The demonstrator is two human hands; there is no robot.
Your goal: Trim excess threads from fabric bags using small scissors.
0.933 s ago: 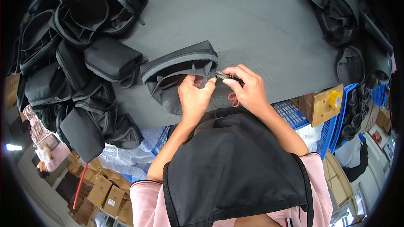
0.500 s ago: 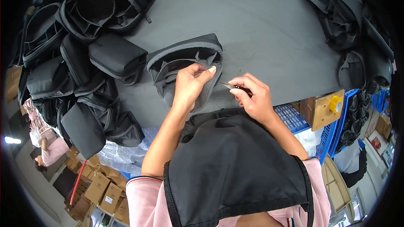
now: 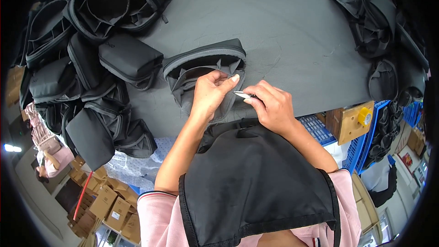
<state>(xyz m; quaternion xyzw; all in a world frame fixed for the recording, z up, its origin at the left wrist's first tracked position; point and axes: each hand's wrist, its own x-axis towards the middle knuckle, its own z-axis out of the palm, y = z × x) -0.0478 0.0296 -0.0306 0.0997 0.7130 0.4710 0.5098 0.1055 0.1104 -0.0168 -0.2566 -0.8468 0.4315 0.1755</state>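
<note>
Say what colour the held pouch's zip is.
Grey; the zip shows best in the head view.

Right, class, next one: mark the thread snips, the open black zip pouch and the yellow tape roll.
Thread snips point(image 3: 241, 94): head view, on the metal blades.
Open black zip pouch point(image 3: 206, 56): head view, on the zipped rim.
Yellow tape roll point(image 3: 365, 116): head view, on its face.

Pouch point(image 3: 194, 69) on table point(image 3: 274, 13), heap point(image 3: 89, 132) left
</note>
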